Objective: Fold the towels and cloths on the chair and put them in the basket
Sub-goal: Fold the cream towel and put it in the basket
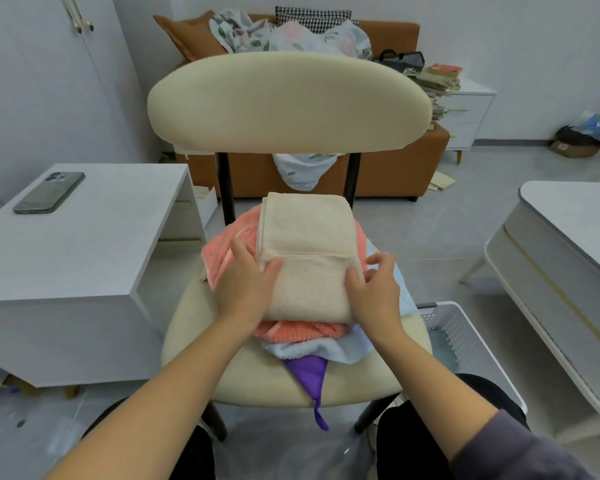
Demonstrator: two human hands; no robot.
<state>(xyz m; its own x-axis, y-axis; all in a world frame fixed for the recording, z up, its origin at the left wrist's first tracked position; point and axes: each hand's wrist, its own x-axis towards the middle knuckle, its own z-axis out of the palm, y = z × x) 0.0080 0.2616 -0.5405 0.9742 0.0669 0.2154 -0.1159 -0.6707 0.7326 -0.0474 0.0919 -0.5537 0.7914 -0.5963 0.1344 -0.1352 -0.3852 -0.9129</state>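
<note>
A folded beige towel (305,244) lies on top of a pile on the cream chair (284,382). Under it are a crumpled salmon-pink towel (222,251), a light blue cloth (347,351) and a purple cloth (309,372) that hangs over the seat's front edge. My left hand (245,285) grips the beige towel's near left side, thumb on top. My right hand (374,289) grips its near right side, thumb on top, fingers at the edge. A white perforated basket (471,341) stands on the floor to the right of the chair.
A white desk (94,237) with a phone (49,192) stands at the left. A white low table (568,258) is at the right. Behind the chair is an orange sofa (388,168) with bedding, and a drawer unit with stacked papers.
</note>
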